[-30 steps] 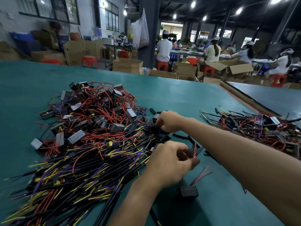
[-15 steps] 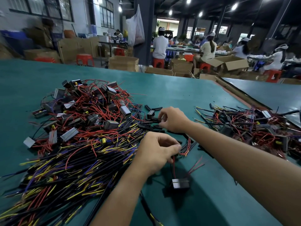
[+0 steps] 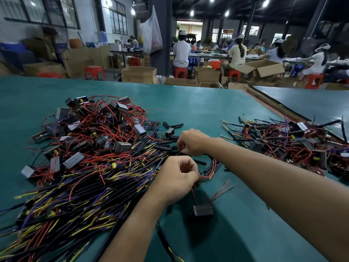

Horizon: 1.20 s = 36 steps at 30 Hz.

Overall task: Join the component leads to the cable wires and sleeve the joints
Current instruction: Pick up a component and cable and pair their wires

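Observation:
My left hand (image 3: 176, 176) pinches the thin red leads (image 3: 208, 172) of a small dark box component (image 3: 203, 210), which hangs just below the hand above the green table (image 3: 236, 233). A black cable (image 3: 166, 241) trails from under that hand toward me. My right hand (image 3: 192, 141) reaches further out with its fingers curled over short black sleeves (image 3: 166, 145) scattered on the table. What its fingertips hold is hidden.
A heap of boxed components with red leads (image 3: 98, 127) lies at left, above a big pile of black cables with yellow and purple wires (image 3: 75, 190). A pile of wired assemblies (image 3: 287, 142) lies at right. People sit at benches beyond the table's far edge.
My right hand drew back a little toward me over the sleeves. My left hand kept hold of the red leads, and the box component stayed hanging below it.

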Available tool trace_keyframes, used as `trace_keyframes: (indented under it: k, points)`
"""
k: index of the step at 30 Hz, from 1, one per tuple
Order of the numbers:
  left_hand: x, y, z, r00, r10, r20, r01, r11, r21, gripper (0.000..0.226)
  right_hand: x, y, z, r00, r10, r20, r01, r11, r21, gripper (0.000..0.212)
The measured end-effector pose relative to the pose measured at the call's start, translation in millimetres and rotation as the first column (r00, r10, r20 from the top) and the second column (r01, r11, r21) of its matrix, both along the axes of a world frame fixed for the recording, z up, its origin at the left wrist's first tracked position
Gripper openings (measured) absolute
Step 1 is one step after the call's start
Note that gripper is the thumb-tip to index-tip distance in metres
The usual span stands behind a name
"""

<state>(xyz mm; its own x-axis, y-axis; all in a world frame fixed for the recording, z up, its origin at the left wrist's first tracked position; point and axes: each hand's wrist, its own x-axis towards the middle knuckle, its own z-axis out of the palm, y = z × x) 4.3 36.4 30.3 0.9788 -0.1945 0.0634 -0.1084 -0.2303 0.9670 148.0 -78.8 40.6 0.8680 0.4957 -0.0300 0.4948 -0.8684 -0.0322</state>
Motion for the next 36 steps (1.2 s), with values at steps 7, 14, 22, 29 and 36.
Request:
trace_keyframes:
  k: [7,14,22,29,36]
  points:
    - [0,1,0,0.999,-0.029,-0.032,0.027,0.998,-0.064,0.015,-77,-41,13,0.960,-0.129,-0.249,0.280,0.358,0.891,0.016]
    - [-2,6,4,0.990,-0.094,-0.109,0.080,0.989,-0.125,0.008,-136,-62,-7,0.966,-0.087,-0.242,0.253,0.148,0.956,0.011]
    - [2,6,3,0.998,-0.057,-0.023,0.057,0.998,-0.027,0.006,-136,-68,-13,0.977,-0.018,-0.213,0.209,0.272,0.939,0.012]
    - [0,-2,-5,0.997,-0.078,-0.008,0.077,0.996,-0.039,0.012,-141,-60,-14,0.984,0.050,-0.169,0.139,0.366,0.920,0.022]
    - [2,0,-7,0.995,-0.096,-0.029,0.095,0.995,-0.043,0.010,-139,-67,-11,0.982,-0.007,-0.189,0.177,0.381,0.908,0.015]
